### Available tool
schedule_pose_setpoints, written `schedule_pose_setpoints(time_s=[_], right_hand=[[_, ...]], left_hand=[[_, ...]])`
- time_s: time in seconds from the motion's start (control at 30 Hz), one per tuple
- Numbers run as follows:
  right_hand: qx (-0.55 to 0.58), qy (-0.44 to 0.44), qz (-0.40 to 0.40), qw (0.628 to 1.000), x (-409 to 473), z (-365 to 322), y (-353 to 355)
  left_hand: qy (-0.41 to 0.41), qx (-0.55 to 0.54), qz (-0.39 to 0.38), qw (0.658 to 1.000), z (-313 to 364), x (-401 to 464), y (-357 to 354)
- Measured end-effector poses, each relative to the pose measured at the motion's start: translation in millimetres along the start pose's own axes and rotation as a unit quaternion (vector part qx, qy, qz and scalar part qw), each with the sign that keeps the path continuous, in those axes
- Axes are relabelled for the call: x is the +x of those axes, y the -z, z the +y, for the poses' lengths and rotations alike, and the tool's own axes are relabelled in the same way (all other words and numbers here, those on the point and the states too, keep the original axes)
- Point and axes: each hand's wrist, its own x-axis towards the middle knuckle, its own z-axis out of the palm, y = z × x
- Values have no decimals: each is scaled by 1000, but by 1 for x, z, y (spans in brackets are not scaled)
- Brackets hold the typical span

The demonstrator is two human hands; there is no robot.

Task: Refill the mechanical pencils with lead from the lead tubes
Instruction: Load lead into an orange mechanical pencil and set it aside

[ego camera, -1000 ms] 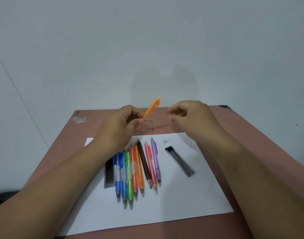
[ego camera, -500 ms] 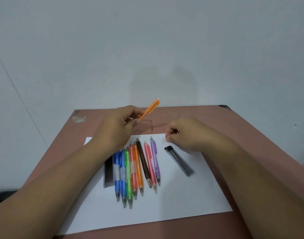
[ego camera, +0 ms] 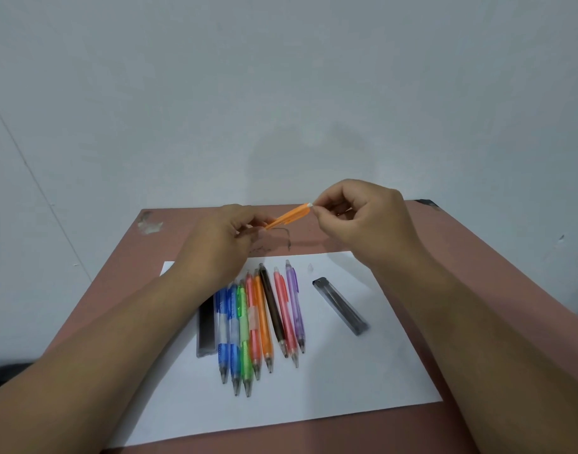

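Note:
My left hand (ego camera: 218,244) grips the lower part of an orange mechanical pencil (ego camera: 289,217), held above the table with its top end pointing up and to the right. My right hand (ego camera: 359,217) pinches a small white piece (ego camera: 311,205) right at that top end. Several coloured pencils (ego camera: 264,319) lie side by side on a white paper sheet (ego camera: 346,388). A dark lead tube (ego camera: 341,306) lies to their right, and another lead tube (ego camera: 206,326) lies at their left, partly under my left forearm.
A tiny clear cap (ego camera: 310,267) lies on the paper near the purple pencil's top. The paper sits on a reddish-brown table (ego camera: 444,257) against a pale wall. Scribbles mark the table (ego camera: 281,237) below the held pencil.
My right hand dropped to the paper near the tiny cap, then rose again to the orange pencil's top end, now pinching a small white piece. The left hand kept holding the pencil.

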Motion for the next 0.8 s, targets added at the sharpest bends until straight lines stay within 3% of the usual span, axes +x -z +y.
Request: schedule_pose_setpoints(time_s=[0.5, 0.67, 0.8], right_hand=[[-23, 34, 16, 999, 0, -3, 0], [-84, 35, -18, 996, 2, -1, 3], [-171, 34, -75, 982, 4, 0, 8]], left_hand=[[-5, -3, 3, 1000, -2, 0, -1], [-13, 22, 4, 1000, -2, 0, 1], [-53, 105, 29, 993, 2, 2, 6]])
